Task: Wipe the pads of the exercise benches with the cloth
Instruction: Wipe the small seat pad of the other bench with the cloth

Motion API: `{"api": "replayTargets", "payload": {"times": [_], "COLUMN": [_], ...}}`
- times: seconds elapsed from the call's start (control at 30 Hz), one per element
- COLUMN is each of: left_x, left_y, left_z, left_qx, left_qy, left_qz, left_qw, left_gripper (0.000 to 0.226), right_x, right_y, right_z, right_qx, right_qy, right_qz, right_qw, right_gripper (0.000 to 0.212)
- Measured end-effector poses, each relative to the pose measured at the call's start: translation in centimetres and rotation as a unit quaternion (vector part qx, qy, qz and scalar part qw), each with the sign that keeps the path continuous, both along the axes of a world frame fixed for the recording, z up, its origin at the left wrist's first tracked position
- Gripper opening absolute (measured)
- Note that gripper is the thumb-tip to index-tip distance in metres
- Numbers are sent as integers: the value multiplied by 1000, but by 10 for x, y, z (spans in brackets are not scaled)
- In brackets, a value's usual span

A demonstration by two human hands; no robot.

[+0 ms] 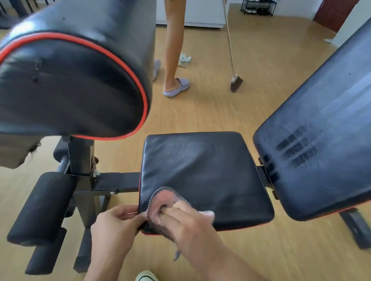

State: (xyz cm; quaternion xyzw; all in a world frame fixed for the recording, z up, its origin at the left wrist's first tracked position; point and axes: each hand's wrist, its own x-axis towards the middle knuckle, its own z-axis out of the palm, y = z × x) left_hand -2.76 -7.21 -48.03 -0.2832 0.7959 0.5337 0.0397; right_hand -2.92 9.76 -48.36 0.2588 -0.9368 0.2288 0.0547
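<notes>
- Right, the back pad (332, 123) at the right of the frame shows streaks, the curl pad (67, 77) upper left looks untouched.
- Seat pad (206, 174), centre: you're at its near-left corner.
- Your right hand (189, 230) presses the cloth (161, 206) there; your left hand (113, 229) pinches the pad's edge.

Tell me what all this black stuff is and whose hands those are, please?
The picture comes from a camera worn on someone's head, so you look down at that person's own two hands. The black things are soft pads of an exercise bench: a flat seat pad in the middle, a sloped back pad on the right, and a big curved pad with a red edge on the left. The right hand presses a pinkish cloth onto the seat's near corner to wipe it. The left hand grips the seat's edge beside the cloth. Farther back, another person sweeps the wooden floor with a broom.
</notes>
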Motion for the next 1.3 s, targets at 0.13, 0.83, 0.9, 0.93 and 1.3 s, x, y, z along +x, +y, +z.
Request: {"api": "replayTargets", "payload": {"times": [0.13, 0.83, 0.9, 0.93, 1.3], "left_x": [0, -4, -5, -5, -8], "left_y": [1, -4, -2, -2, -3], "left_z": [-3, -11, -9, -10, -7], "left_qx": [6, 23, 9, 6, -26], "left_qy": [1, 5, 5, 4, -12], "left_qz": [9, 5, 5, 6, -4], "left_qw": [1000, 1000, 1000, 1000, 1000], "left_gripper": [17, 14, 13, 12, 13], "right_x": [-36, -21, -21, -20, 28], "right_y": [103, 133, 132, 120, -17], "right_z": [14, 26, 38, 38, 26], "right_qx": [66, 151, 152, 139, 5], "right_qy": [30, -40, -70, -52, -148], "right_qz": [-183, -294, -368, -385, -142], "right_qw": [980, 943, 915, 911, 979], "right_gripper": [27, 27, 34, 34, 8]}}
